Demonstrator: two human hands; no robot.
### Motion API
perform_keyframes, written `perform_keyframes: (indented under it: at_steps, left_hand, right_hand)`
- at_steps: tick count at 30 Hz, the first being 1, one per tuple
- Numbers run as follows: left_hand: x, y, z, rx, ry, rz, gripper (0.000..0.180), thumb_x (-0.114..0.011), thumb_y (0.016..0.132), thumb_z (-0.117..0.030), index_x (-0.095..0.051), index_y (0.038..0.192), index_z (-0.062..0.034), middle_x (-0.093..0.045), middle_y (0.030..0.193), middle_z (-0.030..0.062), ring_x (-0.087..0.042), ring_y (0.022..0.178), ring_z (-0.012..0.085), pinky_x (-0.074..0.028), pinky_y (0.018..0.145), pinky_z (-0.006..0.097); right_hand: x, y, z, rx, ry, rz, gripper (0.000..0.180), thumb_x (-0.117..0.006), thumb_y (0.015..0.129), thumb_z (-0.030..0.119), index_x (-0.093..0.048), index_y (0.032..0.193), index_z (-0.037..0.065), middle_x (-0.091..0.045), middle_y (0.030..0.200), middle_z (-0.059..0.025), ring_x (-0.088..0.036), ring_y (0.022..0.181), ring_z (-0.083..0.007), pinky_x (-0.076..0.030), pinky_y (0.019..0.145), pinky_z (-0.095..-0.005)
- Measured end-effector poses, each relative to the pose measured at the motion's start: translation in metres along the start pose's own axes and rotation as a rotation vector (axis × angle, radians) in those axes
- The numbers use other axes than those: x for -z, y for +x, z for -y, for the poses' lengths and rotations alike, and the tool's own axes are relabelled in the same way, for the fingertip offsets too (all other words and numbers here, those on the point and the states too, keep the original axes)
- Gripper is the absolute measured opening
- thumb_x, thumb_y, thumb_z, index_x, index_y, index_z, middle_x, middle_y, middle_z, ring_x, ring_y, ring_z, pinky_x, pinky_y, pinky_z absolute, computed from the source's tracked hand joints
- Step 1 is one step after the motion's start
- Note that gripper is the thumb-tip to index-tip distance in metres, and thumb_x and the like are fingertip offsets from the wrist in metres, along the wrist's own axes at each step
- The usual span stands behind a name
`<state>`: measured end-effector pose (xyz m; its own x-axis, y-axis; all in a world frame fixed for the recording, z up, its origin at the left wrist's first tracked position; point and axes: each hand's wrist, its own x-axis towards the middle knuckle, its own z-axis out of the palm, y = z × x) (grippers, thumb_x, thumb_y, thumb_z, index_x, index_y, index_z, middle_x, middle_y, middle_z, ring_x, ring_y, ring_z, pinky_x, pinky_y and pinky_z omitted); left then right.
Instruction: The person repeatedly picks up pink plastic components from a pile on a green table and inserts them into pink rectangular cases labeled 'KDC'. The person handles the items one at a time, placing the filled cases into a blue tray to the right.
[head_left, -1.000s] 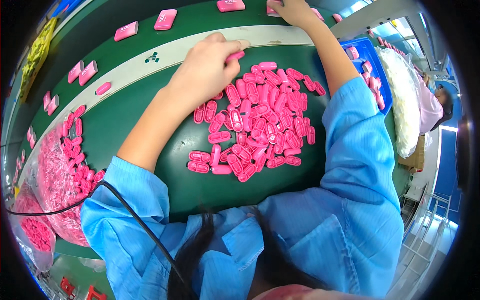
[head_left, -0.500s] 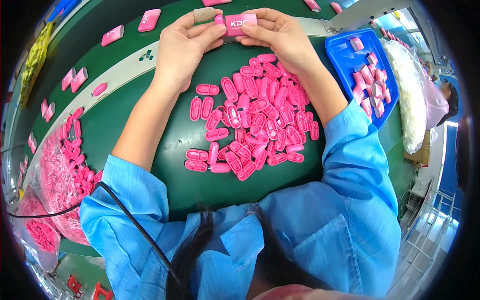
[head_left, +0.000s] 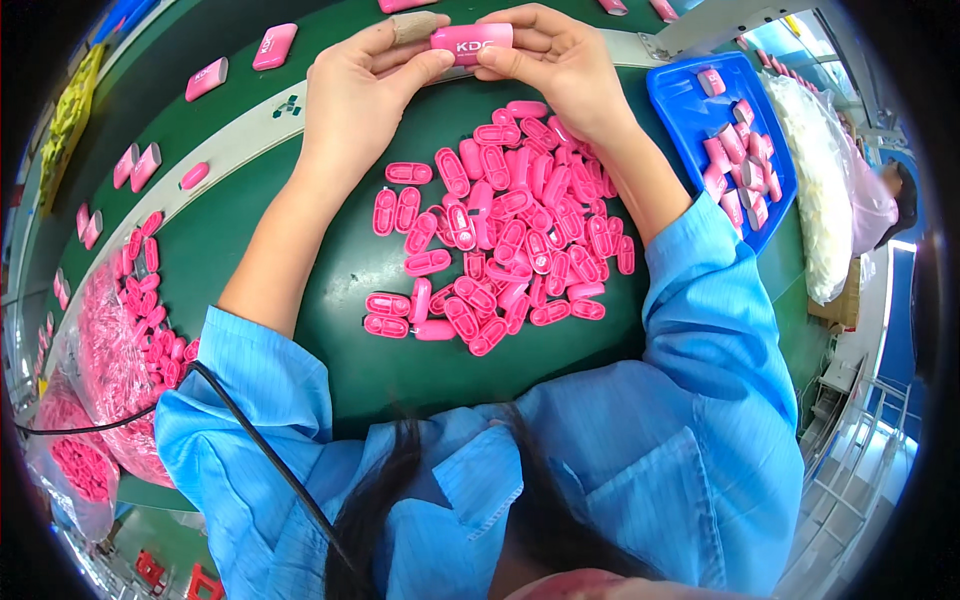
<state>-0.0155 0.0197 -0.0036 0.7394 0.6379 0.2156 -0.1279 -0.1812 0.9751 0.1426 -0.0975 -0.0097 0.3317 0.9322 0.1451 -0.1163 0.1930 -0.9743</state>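
My left hand (head_left: 362, 92) and my right hand (head_left: 553, 62) together hold one pink oblong plastic case (head_left: 471, 42) at the far side of the green table (head_left: 330, 270). Each hand pinches one end of it between thumb and fingers. My left index finger has a tan wrap at its tip. Right below my hands lies a heap of several small pink oval shell parts (head_left: 500, 225), spread over the middle of the table.
A blue tray (head_left: 690, 110) with several pink pieces stands at the right, a bag of white parts (head_left: 815, 180) beyond it. Finished pink cases (head_left: 273, 46) lie on the belt at the back. Clear bags of pink parts (head_left: 110, 350) sit at the left. A black cable (head_left: 240, 425) crosses my left sleeve.
A second ago my right hand reached to the far belt and my left hand lay on the heap. Both hands have since come together on the pink case and hold it.
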Motion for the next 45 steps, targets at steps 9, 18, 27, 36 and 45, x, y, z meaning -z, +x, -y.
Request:
perform_keyframes:
  at_steps: [9,18,27,36,45]
  left_hand:
    - [-0.024,-0.027,-0.034,-0.102,0.576,-0.099,0.036,-0.052,0.089,0.000,-0.051,0.123,0.0110,-0.066,0.084,0.0253,-0.069,0.081,0.0344,-0.052,0.073,0.034]
    - [0.005,-0.004,-0.007,-0.456,0.798,-0.199,0.036,-0.060,0.085,-0.006,-0.055,0.118,0.0084,-0.065,0.096,0.0225,-0.065,0.090,0.0344,-0.051,0.081,0.035]
    - [0.043,-0.043,-0.032,-0.269,0.833,0.448,0.022,-0.071,0.073,-0.004,-0.067,0.094,0.0007,-0.065,0.091,0.0122,-0.061,0.072,0.0262,-0.050,0.069,0.034]
    - [0.026,-0.015,-0.035,0.000,0.604,0.356,0.033,-0.066,0.083,-0.007,-0.063,0.116,-0.0036,-0.062,0.087,0.0061,-0.057,0.068,0.0110,-0.048,0.063,0.024]
    - [0.004,0.008,-0.003,0.236,-0.234,0.084,0.036,-0.065,0.089,-0.009,-0.056,0.123,-0.0004,-0.067,0.107,0.0134,-0.066,0.094,0.0178,-0.055,0.086,0.027]
  right_hand:
    - [-0.021,-0.009,0.004,0.103,-0.143,-0.112,0.025,-0.062,0.088,-0.003,-0.056,0.112,-0.004,-0.067,0.104,-0.0124,-0.066,0.090,-0.0149,-0.054,0.080,-0.0253]
    - [-0.013,0.042,-0.004,0.005,-0.218,-0.141,0.023,-0.065,0.088,0.006,-0.059,0.107,-0.006,-0.068,0.090,-0.0100,-0.064,0.074,-0.0109,-0.053,0.065,-0.0225]
    - [0.027,0.092,0.005,-0.107,-0.740,-0.287,0.034,-0.067,0.086,0.021,-0.065,0.103,-0.008,-0.068,0.080,-0.0137,-0.066,0.065,-0.0192,-0.054,0.059,-0.0297]
    - [0.122,0.092,0.019,-0.114,-1.730,-0.303,0.031,-0.067,0.077,0.025,-0.070,0.092,-0.002,-0.068,0.092,-0.0245,-0.066,0.086,-0.0398,-0.053,0.081,-0.0429]
    - [0.028,0.020,0.017,-0.149,-0.369,0.034,0.031,-0.066,0.091,0.018,-0.060,0.115,0.000,-0.066,0.099,-0.0072,-0.064,0.083,-0.0100,-0.050,0.075,-0.0209]
